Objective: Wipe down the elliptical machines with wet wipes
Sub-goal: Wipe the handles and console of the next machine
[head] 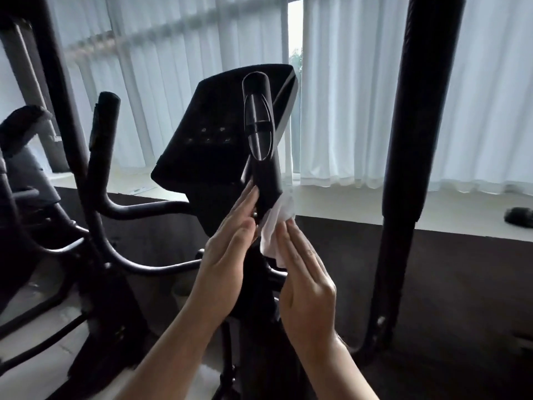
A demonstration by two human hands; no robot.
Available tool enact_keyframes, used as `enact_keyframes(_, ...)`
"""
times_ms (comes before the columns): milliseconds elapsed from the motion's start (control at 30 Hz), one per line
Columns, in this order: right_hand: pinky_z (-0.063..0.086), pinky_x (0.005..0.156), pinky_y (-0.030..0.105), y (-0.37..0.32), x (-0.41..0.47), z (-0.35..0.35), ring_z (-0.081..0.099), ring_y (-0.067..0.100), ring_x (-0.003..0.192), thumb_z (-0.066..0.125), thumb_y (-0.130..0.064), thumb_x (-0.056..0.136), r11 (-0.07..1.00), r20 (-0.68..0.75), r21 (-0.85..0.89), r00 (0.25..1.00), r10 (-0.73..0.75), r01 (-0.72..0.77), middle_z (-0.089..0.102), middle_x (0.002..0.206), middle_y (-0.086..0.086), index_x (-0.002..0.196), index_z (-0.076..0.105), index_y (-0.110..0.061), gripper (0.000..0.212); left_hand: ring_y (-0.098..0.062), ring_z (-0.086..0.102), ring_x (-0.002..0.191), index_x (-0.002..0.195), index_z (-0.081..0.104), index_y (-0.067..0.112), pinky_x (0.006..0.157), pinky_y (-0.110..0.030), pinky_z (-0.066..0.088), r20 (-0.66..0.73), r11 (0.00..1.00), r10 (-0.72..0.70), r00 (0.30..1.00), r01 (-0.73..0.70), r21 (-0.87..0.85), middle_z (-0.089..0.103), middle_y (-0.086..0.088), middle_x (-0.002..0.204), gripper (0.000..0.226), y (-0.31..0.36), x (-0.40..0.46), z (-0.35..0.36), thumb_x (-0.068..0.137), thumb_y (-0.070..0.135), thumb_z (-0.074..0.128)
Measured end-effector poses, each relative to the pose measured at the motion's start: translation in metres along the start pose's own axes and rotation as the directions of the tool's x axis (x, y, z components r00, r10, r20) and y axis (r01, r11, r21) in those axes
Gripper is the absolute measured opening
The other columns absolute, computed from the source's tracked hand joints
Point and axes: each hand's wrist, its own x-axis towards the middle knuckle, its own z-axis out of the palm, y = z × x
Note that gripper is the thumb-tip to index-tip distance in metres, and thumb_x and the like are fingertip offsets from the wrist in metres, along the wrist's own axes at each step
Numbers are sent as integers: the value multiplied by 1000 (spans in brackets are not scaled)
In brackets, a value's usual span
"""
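Both forearms reach up from the bottom edge. Right hand [305, 281] has fingers straight and together, pressing the wipe [278, 223] flat against the right side of the short grip [259, 134], just under its lower end. Left hand [227, 255] is also flat, fingers straight and close together, tips touching the grip's left side; likely bracing so the wipe can rub against a steady post. Wipe is bunched, sandwiched between right fingers and post, part hanging below. Judging by the wipe's position, the stem below the grip is the bit being cleaned now; sensor plates higher up look untouched, can't tell.

Console [207, 134] sits just behind the grip, partly hidden by it. Tall right arm bar [415, 140] stands well apart to the right, clear of the hands. Left handlebars [98, 157] and a second machine crowd the left. Curtains [360, 90] cover the window behind.
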Motion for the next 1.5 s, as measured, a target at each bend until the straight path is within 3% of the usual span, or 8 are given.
enact_keyframes(267, 40, 108, 20, 15, -76, -10, 55, 17, 125, 39, 6, 95, 985, 24, -2, 984, 174, -174, 62, 128, 13, 126, 59, -1, 38, 6, 28, 142, 140, 40, 36, 120, -46, 26, -10, 998, -14, 1000, 15, 53, 35, 35, 147, 54, -3, -8, 7, 87, 47, 40)
enact_keyframes(467, 40, 90, 2, 13, -31, -9, 59, 1, 109, 48, 0, 99, 445, 8, 324, 473, 881, -835, 67, 113, -6, 126, 63, -13, 34, 4, 16, 147, 148, 22, 33, 120, -25, 19, 51, 947, 73, 996, -85, 311, 19, 27, 158, 49, -15, -24, 12, 102, 27, 37)
enact_keyframes(667, 49, 96, 36, 52, 15, 23, 65, 12, 101, 53, -13, 96, 385, 357, 249, 453, 817, -889, 73, 98, -10, 94, 73, -22, 22, 2, 7, 149, 151, 14, 32, 120, -33, 17, 124, 909, 61, 990, -106, 404, 7, 32, 158, 54, -18, -30, 8, 101, 34, 32)
enact_keyframes(833, 53, 91, 47, 11, -4, 1, 68, 17, 97, 53, -18, 90, 379, 327, 430, 533, 780, -819, 73, 95, -6, 96, 73, -21, 21, 4, 12, 147, 149, 19, 29, 120, -32, 19, 86, 911, 75, 993, -103, 399, 14, 27, 158, 52, -16, -30, 10, 100, 36, 33)
enact_keyframes(1067, 46, 81, 8, -52, 3, -25, 65, -6, 95, 48, 1, 99, 454, 167, 559, 631, 758, -693, 72, 97, -19, 107, 69, -20, 31, 6, 17, 145, 146, 27, 35, 119, -25, 21, 99, 970, 30, 995, -53, 239, 20, 33, 154, 47, -14, -30, 8, 99, 41, 33)
enact_keyframes(1300, 46, 105, 31, -56, 97, -23, 58, 26, 125, 47, 5, 96, 947, -166, 276, 963, 214, -163, 66, 124, 14, 120, 63, 1, 30, -4, 50, 131, 133, 48, 39, 107, -28, 44, -57, 988, -48, 997, 39, -148, 56, 18, 139, 43, -11, -27, -8, 94, 54, 43)
enact_keyframes(1400, 36, 108, 20, -32, 161, -1, 57, 33, 124, 47, -3, 95, 994, 33, -44, 994, -100, 101, 65, 125, 18, 116, 67, 1, 30, -1, 52, 128, 131, 50, 37, 106, -27, 43, -112, 976, -45, 993, 20, -217, 57, 19, 137, 39, -7, -21, -13, 95, 43, 38)
enact_keyframes(1500, 36, 108, 23, -10, 175, 7, 54, 28, 125, 54, -2, 93, 940, 470, -81, 844, -257, 331, 67, 119, 18, 105, 69, 2, 19, 2, 53, 125, 130, 52, 37, 104, -24, 42, -136, 963, -45, 990, 6, -270, 59, 19, 134, 41, -7, -15, -17, 93, 43, 37)
